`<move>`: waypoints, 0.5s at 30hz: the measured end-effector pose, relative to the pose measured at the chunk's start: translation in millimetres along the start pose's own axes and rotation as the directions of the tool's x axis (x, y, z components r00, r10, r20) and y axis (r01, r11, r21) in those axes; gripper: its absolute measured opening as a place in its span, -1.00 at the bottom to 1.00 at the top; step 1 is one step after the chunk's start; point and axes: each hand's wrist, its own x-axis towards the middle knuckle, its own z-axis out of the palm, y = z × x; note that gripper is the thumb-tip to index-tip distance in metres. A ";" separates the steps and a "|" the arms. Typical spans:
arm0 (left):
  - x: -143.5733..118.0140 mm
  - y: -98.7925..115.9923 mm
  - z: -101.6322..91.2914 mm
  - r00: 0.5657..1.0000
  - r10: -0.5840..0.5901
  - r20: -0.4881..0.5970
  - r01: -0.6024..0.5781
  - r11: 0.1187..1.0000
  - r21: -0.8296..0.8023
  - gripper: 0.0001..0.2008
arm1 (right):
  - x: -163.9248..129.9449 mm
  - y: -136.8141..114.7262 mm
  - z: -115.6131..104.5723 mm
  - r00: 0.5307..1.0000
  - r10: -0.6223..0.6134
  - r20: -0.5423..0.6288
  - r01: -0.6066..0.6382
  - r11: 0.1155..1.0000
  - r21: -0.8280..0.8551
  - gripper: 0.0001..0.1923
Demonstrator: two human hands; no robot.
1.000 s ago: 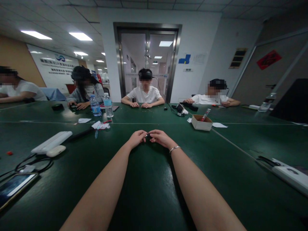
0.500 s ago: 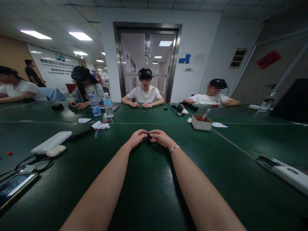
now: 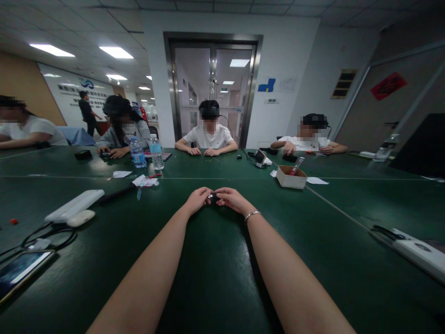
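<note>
Table point(image 3: 215, 264): bare between forearms and rightward to box point(image 3: 291, 182).
Hands: left hand point(image 3: 199, 200) and right hand point(image 3: 232, 198) left of box, fingertips nearly meeting, both pinching item point(image 3: 214, 198).
Item: small, dark, silvery end; mostly hidden.
Walker point(image 3: 87, 113): far left beyond box, shifted rightward since last frame.

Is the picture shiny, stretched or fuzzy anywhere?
Head view: glare on the green table beside the right forearm; ceiling lights glow bright white; the phone at the left edge looks stretched; the dark object between left hand and right hand is too fuzzy to name.
</note>
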 end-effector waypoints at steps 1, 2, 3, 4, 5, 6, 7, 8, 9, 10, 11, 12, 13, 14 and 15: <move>0.0 -0.2 0.0 1.000 0.002 -0.006 -0.002 1.000 -0.003 -0.71 | 0.1 0.1 -0.2 1.000 -0.003 0.001 0.003 1.000 0.000 -0.86; 0.1 -0.5 0.1 1.000 0.003 -0.011 -0.003 1.000 -0.006 -0.72 | 0.1 0.2 -0.4 1.000 -0.002 0.002 0.002 1.000 -0.001 -0.86; 0.1 -0.7 0.1 1.000 0.004 -0.013 -0.004 1.000 -0.007 -0.73 | 0.1 0.2 -0.4 1.000 0.000 0.002 0.000 1.000 -0.001 -0.86; 0.1 -0.7 0.0 1.000 0.008 -0.011 -0.008 1.000 -0.003 -0.73 | 0.1 0.1 -0.4 1.000 0.003 0.001 -0.003 1.000 -0.002 -0.86; 0.1 -0.6 0.1 1.000 0.012 -0.008 -0.012 1.000 0.003 -0.73 | 0.0 -0.1 -0.3 1.000 0.007 0.001 -0.007 1.000 -0.003 -0.86; 0.0 -0.4 0.1 1.000 0.015 -0.002 -0.015 1.000 0.010 -0.72 | -0.2 -0.4 -0.1 1.000 0.009 0.001 -0.009 1.000 -0.002 -0.86; -0.2 0.1 0.2 1.000 0.013 0.004 -0.013 1.000 0.016 -0.71 | -0.4 -0.7 0.1 1.000 0.011 0.002 -0.011 1.000 -0.002 -0.86; -0.4 0.8 0.5 1.000 0.008 0.008 -0.008 1.000 0.019 -0.70 | -0.7 -1.1 0.5 1.000 0.011 0.004 -0.011 1.000 -0.002 -0.86; -0.7 1.7 0.7 1.000 0.000 0.005 0.000 1.000 0.019 -0.69 | -1.1 -1.5 0.8 1.000 0.011 0.005 -0.011 1.000 -0.002 -0.86; -1.0 2.6 1.1 1.000 -0.007 0.000 0.007 1.000 0.015 -0.71 | -1.4 -1.9 1.1 1.000 0.010 0.003 -0.010 1.000 -0.002 -0.85; -1.4 3.6 1.4 1.000 -0.011 -0.004 0.011 1.000 0.010 -0.72 | -1.6 -2.2 1.3 1.000 0.010 0.001 -0.010 1.000 -0.003 -0.85; -1.8 4.4 1.7 1.000 -0.011 -0.007 0.011 1.000 0.005 -0.74 | -1.9 -2.4 1.4 1.000 0.011 -0.001 -0.011 1.000 -0.004 -0.85; -2.1 5.1 1.9 1.000 -0.009 -0.007 0.009 1.000 0.002 -0.74 | -2.0 -2.5 1.5 1.000 0.011 -0.003 -0.011 1.000 -0.005 -0.85; -2.3 5.6 2.0 1.000 -0.006 -0.005 0.006 1.000 0.003 -0.73 | -2.1 -2.6 1.5 1.000 0.009 -0.001 -0.009 1.000 -0.005 -0.86; -2.4 5.8 2.1 1.000 -0.002 -0.002 0.002 1.000 0.005 -0.73 | -2.2 -2.6 1.4 1.000 0.007 0.002 -0.007 1.000 -0.004 -0.86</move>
